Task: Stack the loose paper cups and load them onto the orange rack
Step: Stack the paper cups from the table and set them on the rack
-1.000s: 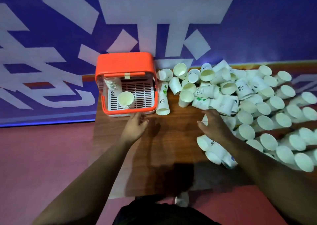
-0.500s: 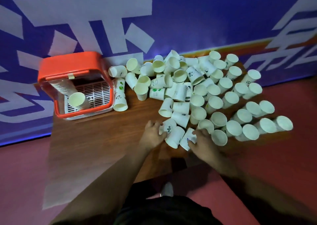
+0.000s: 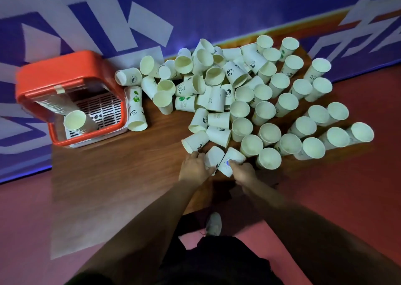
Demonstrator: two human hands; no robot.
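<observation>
Several white paper cups lie and stand in a heap over the right half of the wooden table. At the heap's near edge my left hand is closed on a cup lying on its side. Beside it my right hand grips a second lying cup with a blue mark. The two cups touch each other. The orange rack stands at the table's far left, holding a long stack of cups on its white grid.
Two nested cups lie just right of the rack. A blue wall with white lettering runs along the table's far edge. The floor is red; my shoe shows below the near edge.
The view swung right and the rack slid to the left. My left hand left the rack and joined the right at the near edge of the heap; each has closed on a cup.
</observation>
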